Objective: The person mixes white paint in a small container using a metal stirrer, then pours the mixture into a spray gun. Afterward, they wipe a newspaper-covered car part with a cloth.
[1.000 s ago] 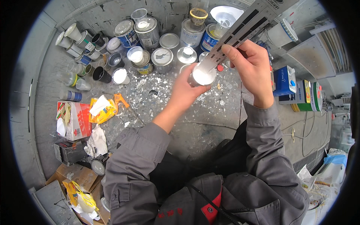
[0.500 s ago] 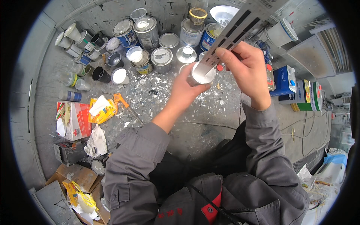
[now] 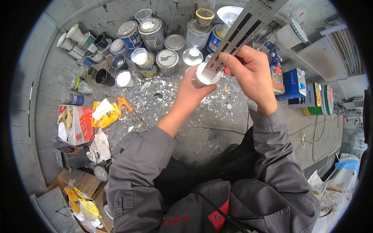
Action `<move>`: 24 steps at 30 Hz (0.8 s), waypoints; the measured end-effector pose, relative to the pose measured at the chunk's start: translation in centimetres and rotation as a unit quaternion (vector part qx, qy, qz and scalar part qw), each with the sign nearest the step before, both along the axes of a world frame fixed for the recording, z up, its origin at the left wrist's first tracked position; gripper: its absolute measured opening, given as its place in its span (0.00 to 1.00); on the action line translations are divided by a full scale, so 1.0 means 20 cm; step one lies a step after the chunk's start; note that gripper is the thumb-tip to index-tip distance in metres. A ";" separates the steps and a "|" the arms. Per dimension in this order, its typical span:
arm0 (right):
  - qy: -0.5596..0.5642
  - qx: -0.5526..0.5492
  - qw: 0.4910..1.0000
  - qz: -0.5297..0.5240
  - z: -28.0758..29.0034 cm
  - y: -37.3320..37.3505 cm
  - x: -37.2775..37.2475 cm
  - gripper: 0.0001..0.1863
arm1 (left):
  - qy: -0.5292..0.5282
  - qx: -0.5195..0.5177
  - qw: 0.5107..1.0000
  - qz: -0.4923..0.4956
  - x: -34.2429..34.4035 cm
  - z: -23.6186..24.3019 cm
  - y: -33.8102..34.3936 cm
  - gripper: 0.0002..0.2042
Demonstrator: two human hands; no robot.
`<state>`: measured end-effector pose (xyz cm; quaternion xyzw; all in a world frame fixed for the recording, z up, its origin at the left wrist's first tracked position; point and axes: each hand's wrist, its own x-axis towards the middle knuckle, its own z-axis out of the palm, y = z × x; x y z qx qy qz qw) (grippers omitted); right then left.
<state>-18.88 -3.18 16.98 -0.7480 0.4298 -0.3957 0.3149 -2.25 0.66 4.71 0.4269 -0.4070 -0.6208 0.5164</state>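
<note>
Left hand (image 3: 189, 88) gripped a cup (image 3: 201, 82), seemingly to steady it | right hand (image 3: 253, 77) pinched a flat strip (image 3: 241, 34) low down, probably for control, tip in the cup's white contents (image 3: 201, 70), left of that hand | silver can (image 3: 168, 59) stood beyond the left hand

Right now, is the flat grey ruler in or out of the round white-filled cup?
In: the lower end of the ruler shows inside the cup; how deep, cannot tell.

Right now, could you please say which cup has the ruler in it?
The cup held in the left hand: the ruler dips there, into no other.
</note>
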 end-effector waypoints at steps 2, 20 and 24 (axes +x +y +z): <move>-0.027 0.010 1.000 -0.004 0.01 -0.01 -0.01 0.09 | -0.021 -0.001 1.000 -0.007 0.00 0.00 0.01 0.35; -0.046 -0.007 0.999 -0.010 0.00 -0.01 -0.01 0.10 | -0.020 -0.001 1.000 -0.002 0.00 0.00 0.00 0.35; -0.021 -0.025 0.998 -0.047 0.02 -0.03 -0.03 0.10 | -0.046 -0.015 0.999 0.002 0.00 -0.02 0.00 0.36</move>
